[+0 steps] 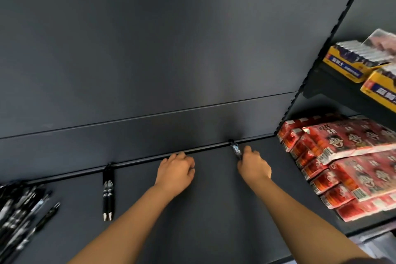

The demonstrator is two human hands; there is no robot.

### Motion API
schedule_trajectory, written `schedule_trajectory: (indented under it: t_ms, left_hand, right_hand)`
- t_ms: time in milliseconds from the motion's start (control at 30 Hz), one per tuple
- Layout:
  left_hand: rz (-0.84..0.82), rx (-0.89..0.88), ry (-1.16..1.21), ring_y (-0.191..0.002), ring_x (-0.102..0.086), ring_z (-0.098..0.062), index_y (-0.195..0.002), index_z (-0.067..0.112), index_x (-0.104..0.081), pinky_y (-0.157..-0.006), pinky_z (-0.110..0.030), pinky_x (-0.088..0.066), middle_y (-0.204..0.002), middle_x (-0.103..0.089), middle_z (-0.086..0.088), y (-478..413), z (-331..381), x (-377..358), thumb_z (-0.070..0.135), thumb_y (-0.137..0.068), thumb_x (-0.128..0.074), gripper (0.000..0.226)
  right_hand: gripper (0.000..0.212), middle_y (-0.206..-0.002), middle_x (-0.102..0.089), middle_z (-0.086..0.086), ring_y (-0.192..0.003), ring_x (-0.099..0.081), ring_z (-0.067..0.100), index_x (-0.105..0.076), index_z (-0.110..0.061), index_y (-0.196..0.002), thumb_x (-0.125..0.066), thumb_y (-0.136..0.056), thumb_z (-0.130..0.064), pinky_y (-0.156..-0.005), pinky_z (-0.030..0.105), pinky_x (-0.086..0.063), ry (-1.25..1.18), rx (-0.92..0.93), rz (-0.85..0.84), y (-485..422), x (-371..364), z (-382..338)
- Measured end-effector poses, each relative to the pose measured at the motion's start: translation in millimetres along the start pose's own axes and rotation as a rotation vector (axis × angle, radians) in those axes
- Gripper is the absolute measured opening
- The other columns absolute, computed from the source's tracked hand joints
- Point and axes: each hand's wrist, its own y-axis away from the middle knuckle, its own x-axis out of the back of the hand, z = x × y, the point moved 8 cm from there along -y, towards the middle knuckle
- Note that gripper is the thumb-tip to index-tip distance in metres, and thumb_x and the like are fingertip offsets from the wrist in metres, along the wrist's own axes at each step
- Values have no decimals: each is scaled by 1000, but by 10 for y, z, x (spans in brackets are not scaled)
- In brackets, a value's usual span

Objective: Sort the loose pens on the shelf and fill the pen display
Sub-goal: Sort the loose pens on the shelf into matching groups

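Note:
My right hand [254,166] is closed around a black pen [235,149] whose top end points at the back edge of the dark shelf [203,210]. My left hand [176,169] rests on the shelf near the back edge with its fingers curled; nothing shows in it. Two black pens [107,197] lie side by side to the left, tips toward me. A pile of several loose black pens [19,214] lies at the far left of the shelf.
Red packs of drink cartons [342,156] are stacked on the neighbouring shelf at the right. Above them stand yellow boxes [347,66] of small goods. A dark back panel [150,49] rises behind the shelf.

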Motion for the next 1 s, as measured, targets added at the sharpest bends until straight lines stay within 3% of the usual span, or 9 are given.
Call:
schedule_trajectory:
  t_ms: [133, 267, 400, 567, 767, 1000]
  left_hand:
    - [5, -5, 2, -112, -46, -17, -107, 24, -57, -90, -30, -35, -113, -53, 5, -24, 82, -16, 32, -95, -42, 20]
    - [17, -1, -4, -112, -46, -17, -108, 25, -57, -91, -29, -34, -114, -53, 5, -21, 106, -1, 32, -95, -42, 21]
    - [44, 16, 1, -113, -46, -17, -110, 24, -57, -93, -29, -35, -115, -53, 5, 48, 67, 71, 32, -95, -42, 22]
    - [104, 72, -40, -109, -48, -19, -109, 24, -57, -90, -30, -36, -114, -54, 4, 285, -186, 265, 33, -95, -42, 23]
    - [157, 188, -71, -109, -50, -20, -108, 21, -58, -88, -32, -39, -112, -56, 2, 788, -771, 509, 33, -96, -41, 24]
    - [214, 305, -109, -111, -51, -21, -106, 23, -57, -87, -33, -39, -112, -58, 2, 1480, -1656, 802, 35, -94, -42, 23]
  right_hand:
    - [29, -121, -50, 12, -103, -60, 35, -41, -9, -121, -48, -95, -19, -64, 33, -41, 22, 12, 2, -24, 46, 79]
    - [37, -124, -47, 9, -107, -57, 31, -41, -14, -125, -50, -95, -33, -63, 33, -42, 65, 41, 37, 1, 122, 126]
    - [38, -127, -44, 6, -109, -52, 28, -44, -17, -127, -48, -96, -38, -66, 33, -45, 74, 159, 89, 50, 186, -101]
    - [34, -125, -50, 4, -114, -50, 27, -49, -20, -125, -45, -96, -37, -89, 37, -42, 79, 445, 167, 248, 256, -746]
    - [33, -124, -51, 1, -114, -50, 24, -51, -21, -126, -44, -97, -35, -92, 37, -39, 57, 771, 149, 785, 189, -1685]
    - [32, -124, -52, 0, -113, -51, 22, -52, -22, -126, -44, -98, -33, -92, 35, -42, 35, 949, 142, 1447, 41, -2740]
